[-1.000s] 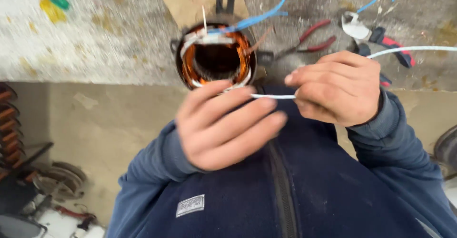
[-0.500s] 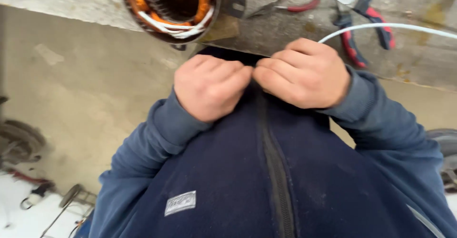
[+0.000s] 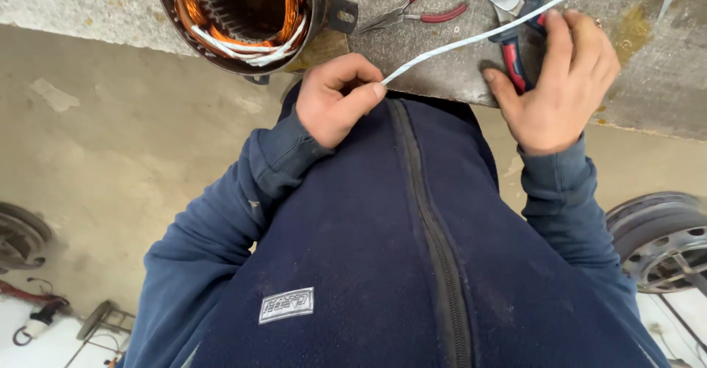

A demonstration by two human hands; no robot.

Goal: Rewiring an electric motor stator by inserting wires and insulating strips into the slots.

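Note:
My left hand (image 3: 335, 103) is closed, pinching the end of a thin white tube (image 3: 471, 40) between thumb and forefinger, close to my chest. The tube runs up and right across the grey bench (image 3: 648, 66) and out of the top edge. My right hand (image 3: 560, 88) rests on the bench with thumb and fingers on either side of the red and blue handles of side cutters (image 3: 515, 44), gripping them. A motor stator (image 3: 243, 7) with copper windings and white lacing stands at the bench edge, above my left hand.
Red-handled pliers (image 3: 427, 3) lie on the bench between the stator and the cutters. Below is a concrete floor (image 3: 132, 139). A metal wheel rim (image 3: 659, 239) lies at the right, another round part (image 3: 18, 235) at the left, and a small lamp (image 3: 37, 320) at the bottom left.
My hands were together at my chest; now they are apart. The right hand has moved up onto the cutters on the bench, while the left stays holding the tube's end.

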